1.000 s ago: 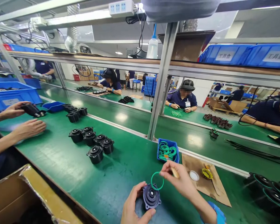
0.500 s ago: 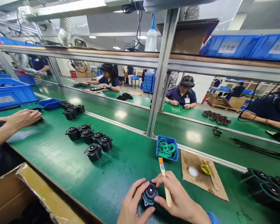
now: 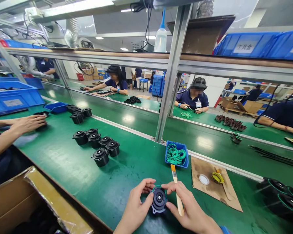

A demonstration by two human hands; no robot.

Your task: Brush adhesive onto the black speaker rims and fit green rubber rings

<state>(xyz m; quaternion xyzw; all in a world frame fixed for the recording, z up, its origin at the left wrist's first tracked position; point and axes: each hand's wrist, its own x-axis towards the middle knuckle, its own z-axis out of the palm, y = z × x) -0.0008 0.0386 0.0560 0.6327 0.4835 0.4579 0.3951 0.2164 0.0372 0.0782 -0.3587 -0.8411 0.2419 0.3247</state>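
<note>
While left hand (image 3: 137, 204) half-curls round black housing (image 3: 159, 202), right hand (image 3: 189, 205), part-curled, holds brush (image 3: 180, 206)

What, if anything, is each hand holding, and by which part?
The left hand holds the black housing by its left edge; the right hand holds the brush by its wooden handle, also touching the housing.

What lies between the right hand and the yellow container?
In the head view: green tabletop beside the right hand, then brown cardboard with a white disc on it.
</note>
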